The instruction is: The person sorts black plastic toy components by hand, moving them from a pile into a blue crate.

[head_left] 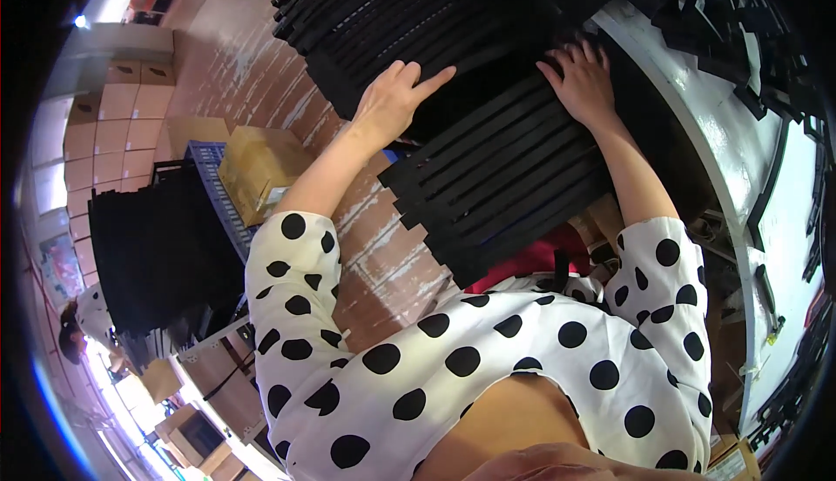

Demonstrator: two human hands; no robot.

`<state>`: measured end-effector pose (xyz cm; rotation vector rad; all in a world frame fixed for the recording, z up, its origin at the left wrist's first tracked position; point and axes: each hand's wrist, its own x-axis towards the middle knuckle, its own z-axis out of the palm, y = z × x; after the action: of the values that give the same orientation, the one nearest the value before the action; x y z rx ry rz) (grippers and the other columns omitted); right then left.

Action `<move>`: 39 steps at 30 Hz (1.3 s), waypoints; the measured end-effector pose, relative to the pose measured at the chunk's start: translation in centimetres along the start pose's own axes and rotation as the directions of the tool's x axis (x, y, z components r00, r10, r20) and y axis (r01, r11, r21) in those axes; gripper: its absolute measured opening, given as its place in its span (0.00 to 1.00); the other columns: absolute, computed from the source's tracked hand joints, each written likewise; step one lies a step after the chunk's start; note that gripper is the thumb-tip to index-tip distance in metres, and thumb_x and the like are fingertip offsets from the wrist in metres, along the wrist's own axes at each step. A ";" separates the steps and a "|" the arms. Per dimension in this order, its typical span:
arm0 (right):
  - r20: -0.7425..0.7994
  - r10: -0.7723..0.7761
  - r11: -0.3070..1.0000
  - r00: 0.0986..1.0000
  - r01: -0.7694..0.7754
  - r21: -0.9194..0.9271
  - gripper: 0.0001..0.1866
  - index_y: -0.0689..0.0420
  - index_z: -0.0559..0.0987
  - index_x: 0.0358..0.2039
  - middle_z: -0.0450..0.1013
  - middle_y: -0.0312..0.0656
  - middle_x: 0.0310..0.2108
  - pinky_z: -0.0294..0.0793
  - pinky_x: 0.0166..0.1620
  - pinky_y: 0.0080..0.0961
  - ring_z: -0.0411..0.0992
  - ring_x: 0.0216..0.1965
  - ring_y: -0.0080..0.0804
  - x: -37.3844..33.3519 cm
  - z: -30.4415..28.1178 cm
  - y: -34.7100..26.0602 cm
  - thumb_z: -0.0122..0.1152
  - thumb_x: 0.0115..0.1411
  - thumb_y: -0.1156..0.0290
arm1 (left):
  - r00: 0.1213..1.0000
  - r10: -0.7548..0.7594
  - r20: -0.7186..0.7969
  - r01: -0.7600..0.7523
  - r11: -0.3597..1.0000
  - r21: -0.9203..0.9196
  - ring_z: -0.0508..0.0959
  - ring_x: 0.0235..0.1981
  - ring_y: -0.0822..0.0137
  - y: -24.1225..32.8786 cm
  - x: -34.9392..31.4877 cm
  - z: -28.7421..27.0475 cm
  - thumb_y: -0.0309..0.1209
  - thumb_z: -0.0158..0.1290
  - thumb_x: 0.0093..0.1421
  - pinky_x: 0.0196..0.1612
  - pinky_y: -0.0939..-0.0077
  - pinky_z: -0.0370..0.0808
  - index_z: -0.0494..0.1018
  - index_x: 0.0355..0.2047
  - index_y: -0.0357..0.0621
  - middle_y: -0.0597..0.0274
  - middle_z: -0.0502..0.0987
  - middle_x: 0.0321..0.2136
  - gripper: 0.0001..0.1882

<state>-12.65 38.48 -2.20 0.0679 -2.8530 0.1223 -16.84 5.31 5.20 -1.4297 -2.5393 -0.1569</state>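
In the head view, two stacks of flat black strips lie before me, an upper stack [383,24] and a lower stack [505,168] with stepped ends. My left hand [392,102] is over the near edge of the upper stack. One digit stretches to the right, apart from the other fingers, which bend down with their tips hidden; I see nothing held in it. My right hand [582,85] lies with fingers spread at the far right end of the lower stack, touching the dark strips there. Dark shadow fills the space between the hands.
A white curved table edge [688,102] runs along the right, with black pieces [714,28] heaped on it. Left are a cardboard box [261,168], a blue crate [212,181] and another black stack [161,255]. Cartons [113,133] line the far left; a person [78,329] is behind.
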 end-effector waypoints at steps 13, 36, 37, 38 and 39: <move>-0.117 -0.025 1.000 0.993 0.023 -0.020 0.23 0.52 0.80 0.47 0.73 0.43 0.52 0.56 0.65 0.49 0.63 0.62 0.43 0.6 0.9 -0.1 0.50 0.66 0.47 | 0.985 -0.171 -0.034 0.171 0.985 -0.013 0.68 0.29 0.61 3.2 -7.7 0.1 0.19 0.52 0.52 0.31 0.67 0.73 0.71 0.60 0.68 0.61 0.62 0.26 0.36; 0.179 -0.041 0.967 0.983 -0.005 0.254 0.41 0.44 0.61 0.68 0.48 0.47 0.71 0.34 0.69 0.59 0.43 0.72 0.51 -19.5 -7.1 -5.0 0.62 0.55 0.49 | 0.899 -0.402 -0.172 0.295 0.849 -0.439 0.70 0.56 0.49 14.0 -9.6 -0.9 0.30 0.56 0.59 0.62 0.49 0.62 0.76 0.52 0.43 0.50 0.72 0.51 0.20; 0.137 -0.037 0.965 0.990 0.000 0.261 0.41 0.44 0.62 0.68 0.49 0.47 0.71 0.35 0.69 0.59 0.44 0.72 0.50 -19.3 -6.8 -5.0 0.62 0.55 0.49 | 0.912 -0.380 -0.155 0.246 0.809 -0.535 0.72 0.55 0.50 15.8 -9.2 -1.4 0.28 0.57 0.57 0.62 0.50 0.65 0.77 0.50 0.43 0.51 0.73 0.48 0.19; 0.126 -0.050 0.964 0.991 0.015 0.266 0.40 0.45 0.61 0.68 0.48 0.47 0.71 0.33 0.69 0.57 0.43 0.72 0.50 -19.0 -6.4 -5.0 0.60 0.57 0.50 | 0.924 -0.348 -0.155 0.206 0.798 -0.566 0.71 0.55 0.50 17.3 -9.1 -1.7 0.27 0.58 0.56 0.62 0.51 0.65 0.77 0.51 0.43 0.50 0.73 0.49 0.20; 0.115 -0.064 0.962 0.991 0.030 0.273 0.39 0.46 0.61 0.68 0.47 0.47 0.72 0.31 0.70 0.56 0.42 0.72 0.49 -18.5 -6.1 -5.3 0.58 0.58 0.50 | 0.941 -0.312 -0.128 0.192 0.807 -0.558 0.71 0.56 0.49 18.1 -9.0 -2.3 0.26 0.57 0.56 0.63 0.51 0.65 0.75 0.53 0.41 0.49 0.72 0.52 0.22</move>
<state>7.12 34.41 -1.24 0.2061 -2.9340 0.5150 3.48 6.77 4.92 -1.1237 -2.5960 -1.0937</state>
